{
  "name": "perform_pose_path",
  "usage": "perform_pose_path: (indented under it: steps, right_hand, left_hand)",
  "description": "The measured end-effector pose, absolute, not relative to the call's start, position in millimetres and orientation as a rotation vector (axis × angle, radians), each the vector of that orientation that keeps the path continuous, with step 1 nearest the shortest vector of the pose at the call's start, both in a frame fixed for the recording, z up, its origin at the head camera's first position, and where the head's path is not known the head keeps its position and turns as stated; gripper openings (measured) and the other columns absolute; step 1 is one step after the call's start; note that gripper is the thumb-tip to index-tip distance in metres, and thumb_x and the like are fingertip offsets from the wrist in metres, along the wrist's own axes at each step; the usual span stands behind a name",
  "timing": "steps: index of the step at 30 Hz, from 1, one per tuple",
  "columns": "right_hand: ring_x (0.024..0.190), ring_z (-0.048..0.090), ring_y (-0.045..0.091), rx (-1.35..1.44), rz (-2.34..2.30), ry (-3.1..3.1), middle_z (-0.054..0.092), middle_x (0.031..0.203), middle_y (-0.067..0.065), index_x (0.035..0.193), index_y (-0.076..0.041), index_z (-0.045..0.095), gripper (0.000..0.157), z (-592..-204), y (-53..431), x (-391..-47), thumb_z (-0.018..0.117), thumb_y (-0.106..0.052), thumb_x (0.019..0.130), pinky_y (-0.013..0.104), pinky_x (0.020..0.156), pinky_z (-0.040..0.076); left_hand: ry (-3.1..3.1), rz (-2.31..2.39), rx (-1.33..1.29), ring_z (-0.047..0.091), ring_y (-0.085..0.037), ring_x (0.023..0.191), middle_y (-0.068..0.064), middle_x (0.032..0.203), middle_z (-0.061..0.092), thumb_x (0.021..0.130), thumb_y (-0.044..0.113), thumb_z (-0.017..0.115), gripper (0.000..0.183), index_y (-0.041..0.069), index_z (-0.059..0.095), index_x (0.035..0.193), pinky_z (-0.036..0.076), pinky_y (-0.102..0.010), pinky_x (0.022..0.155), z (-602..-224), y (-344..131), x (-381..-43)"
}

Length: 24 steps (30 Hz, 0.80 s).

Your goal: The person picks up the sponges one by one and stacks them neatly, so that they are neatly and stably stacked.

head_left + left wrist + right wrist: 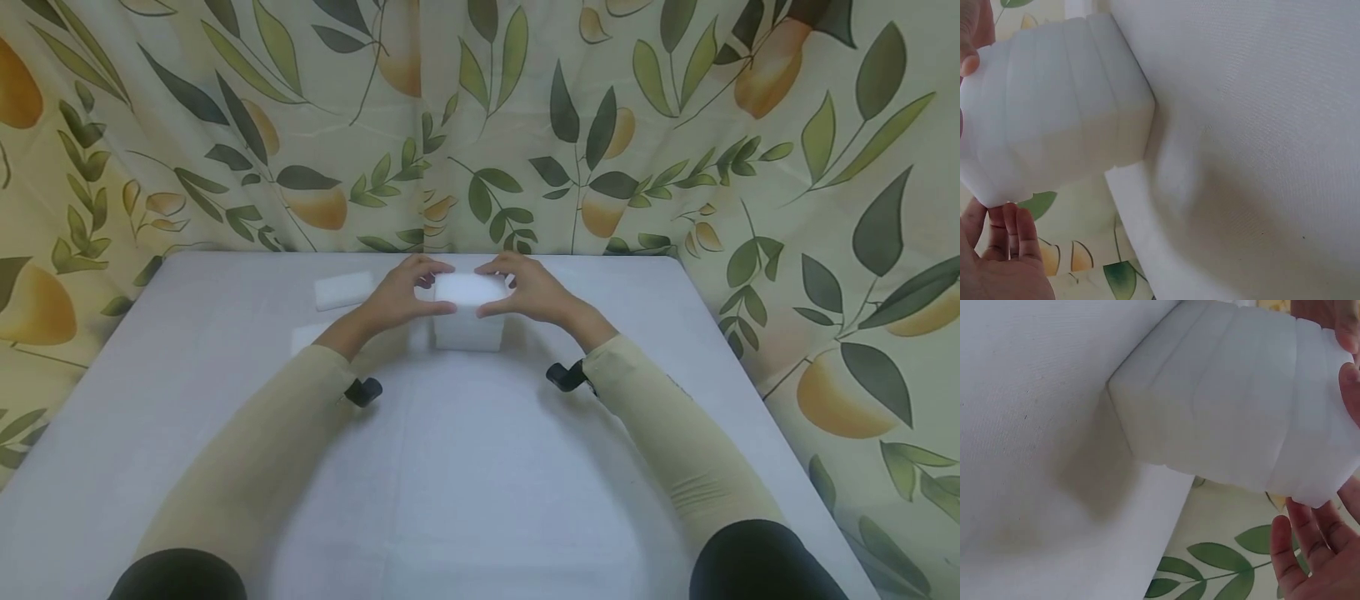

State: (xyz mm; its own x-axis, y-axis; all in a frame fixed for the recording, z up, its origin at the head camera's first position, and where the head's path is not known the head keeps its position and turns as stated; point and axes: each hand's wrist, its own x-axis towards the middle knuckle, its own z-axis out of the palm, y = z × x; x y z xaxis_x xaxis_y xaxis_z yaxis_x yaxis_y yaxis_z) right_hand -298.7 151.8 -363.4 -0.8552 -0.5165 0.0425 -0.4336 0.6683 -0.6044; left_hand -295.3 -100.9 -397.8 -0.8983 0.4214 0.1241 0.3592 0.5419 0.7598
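Observation:
A stack of several white, sponge-like blocks [468, 336] stands on the table near its far edge. Both hands hold its uppermost white block [471, 288] from opposite ends. My left hand [405, 292] grips the left end, thumb on the near side and fingers on the far side. Mirroring it, my right hand [528, 289] grips the right end. The wrist views show the layers lying closely one on another, their edges roughly lined up. In the left wrist view, the left hand's fingers [1016, 234] touch a corner of the top block.
Left of the stack lies a loose white block [343, 291]. Another pale block [303, 337] lies nearer, partly hidden by the left forearm. A white cloth covers the table [480, 483]. Behind the far edge hangs a leaf-and-fruit patterned curtain [480, 150].

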Motion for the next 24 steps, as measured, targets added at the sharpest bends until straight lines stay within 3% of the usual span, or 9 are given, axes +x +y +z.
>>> perform_pose_path:
  steps: [18,24]
  right_hand:
    - [0.113,0.054,0.028,-0.729,-0.906,2.714,0.058,0.118,0.009,0.133,-0.011,0.061,0.07,-354,158,-300,0.088,-0.034,0.072,0.044,0.097,0.048]
    - [0.11,0.053,0.026,-0.757,-0.846,2.697,0.06,0.12,0.007,0.131,-0.012,0.063,0.068,-349,154,-303,0.088,-0.033,0.072,0.042,0.096,0.047]
  left_hand:
    - [2.707,1.25,0.67,0.054,-0.025,0.115,-0.006,0.126,0.049,0.079,0.04,0.081,0.066,0.019,0.057,0.137,0.047,-0.041,0.1,-394,-101,-293]
    - [2.695,1.24,0.694,0.054,-0.028,0.117,-0.009,0.131,0.049,0.08,0.038,0.081,0.067,0.017,0.055,0.139,0.046,-0.046,0.102,-389,-105,-290]
